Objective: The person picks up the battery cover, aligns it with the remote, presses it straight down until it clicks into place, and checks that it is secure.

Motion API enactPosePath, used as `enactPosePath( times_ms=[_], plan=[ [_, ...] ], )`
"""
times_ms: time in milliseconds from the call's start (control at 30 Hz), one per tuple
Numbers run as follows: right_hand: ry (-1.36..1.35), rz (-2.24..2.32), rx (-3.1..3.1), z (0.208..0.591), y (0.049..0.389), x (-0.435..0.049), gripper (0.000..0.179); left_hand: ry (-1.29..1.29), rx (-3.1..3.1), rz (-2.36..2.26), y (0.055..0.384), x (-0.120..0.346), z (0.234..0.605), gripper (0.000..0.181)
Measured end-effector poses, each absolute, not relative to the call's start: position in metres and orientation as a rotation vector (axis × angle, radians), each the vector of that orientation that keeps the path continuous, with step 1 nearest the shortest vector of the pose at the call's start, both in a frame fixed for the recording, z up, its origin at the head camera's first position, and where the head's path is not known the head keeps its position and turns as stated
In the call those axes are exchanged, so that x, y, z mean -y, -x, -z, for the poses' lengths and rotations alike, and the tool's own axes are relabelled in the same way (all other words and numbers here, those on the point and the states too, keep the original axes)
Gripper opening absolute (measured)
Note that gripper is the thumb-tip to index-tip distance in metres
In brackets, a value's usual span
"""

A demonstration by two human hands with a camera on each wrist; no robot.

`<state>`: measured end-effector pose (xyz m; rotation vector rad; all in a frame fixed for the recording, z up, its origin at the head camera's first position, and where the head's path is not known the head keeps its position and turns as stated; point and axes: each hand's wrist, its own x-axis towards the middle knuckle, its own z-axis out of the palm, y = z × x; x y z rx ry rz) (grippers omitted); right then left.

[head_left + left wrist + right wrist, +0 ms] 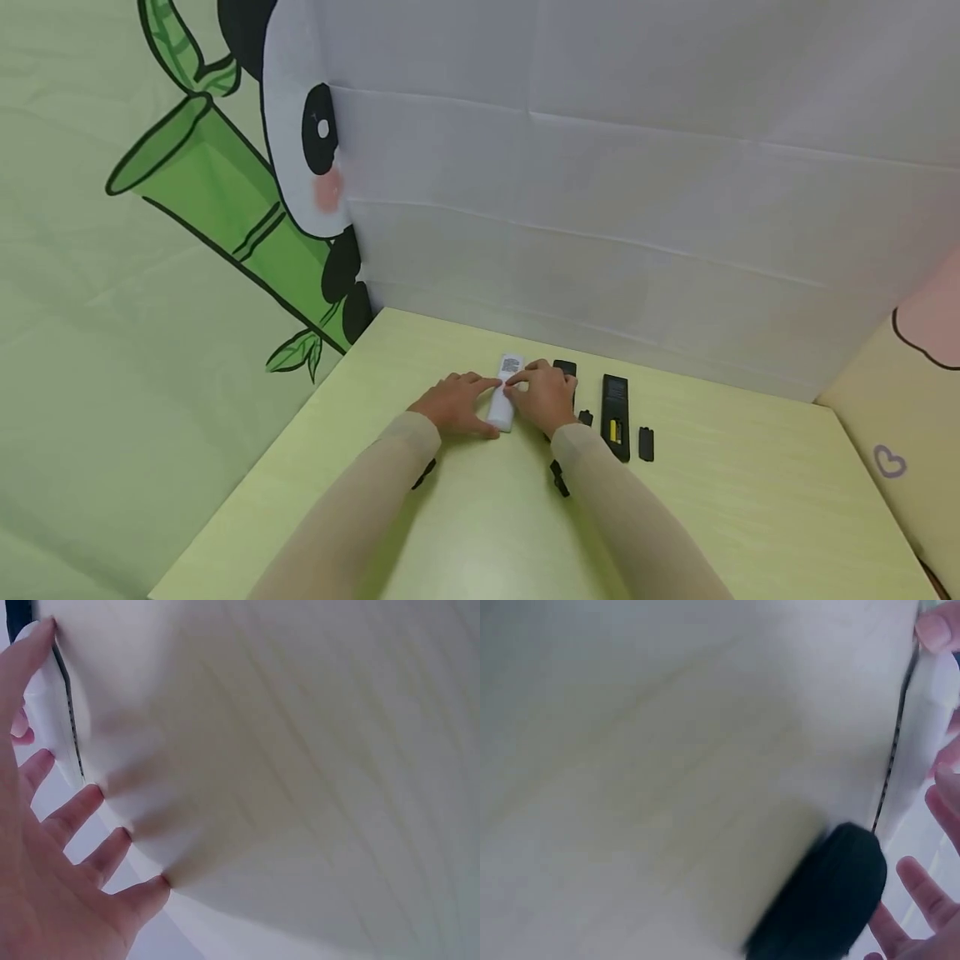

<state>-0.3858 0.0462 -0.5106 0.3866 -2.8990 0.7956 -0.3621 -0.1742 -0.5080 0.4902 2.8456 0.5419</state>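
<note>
- Behind everything, a big pale cloth (600,192) makes a wall. A panda (288,158) and green bamboo (232,187) are drawn on the left. Only the head view shows them.
- Below that is the yellow tabletop (750,483).
- Two light sleeves (360,500) reach over it.
- The left hand (459,404) has its fingers spread apart. Its thumb is at the near end of the white remote (502,412). The left wrist view shows the other fingers fanned out, which is hard to see from the head.
- The right hand (543,396) has fingertips at the middle of the white remote. I cannot tell if they pinch it or just press it.
- To the right lies a black remote (615,400) with its battery slot uncovered. Another dark remote (566,367) is partly hidden by the right hand.
- The right wrist view shows a blurry dark end (821,892) beside the right hand.
- The white remote lies on the tabletop between the hands, its label up.
- Two small black covers (646,444) lie near the dark remotes.
- A yellow battery (615,431) sits in the uncovered slot.
</note>
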Motion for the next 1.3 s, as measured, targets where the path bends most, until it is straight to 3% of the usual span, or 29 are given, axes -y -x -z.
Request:
enactPosePath(
  times_ms=[233,767,1300],
  plan=[
    [-0.34,-0.763,2.868,0.507,0.388,-0.069,0.022,-0.559,-2.908,-0.519,0.366,0.168,0.512,0.109],
    [-0.226,-0.759,2.914,0.499,0.393,-0.144,0.025,-0.795,-2.963,-0.489,0.376,0.122,0.516,0.1],
    [-0.163,-0.726,3.018,0.521,0.398,-0.191,0.021,-0.813,-2.971,-0.403,0.39,0.084,0.534,0.104]
  ],
)
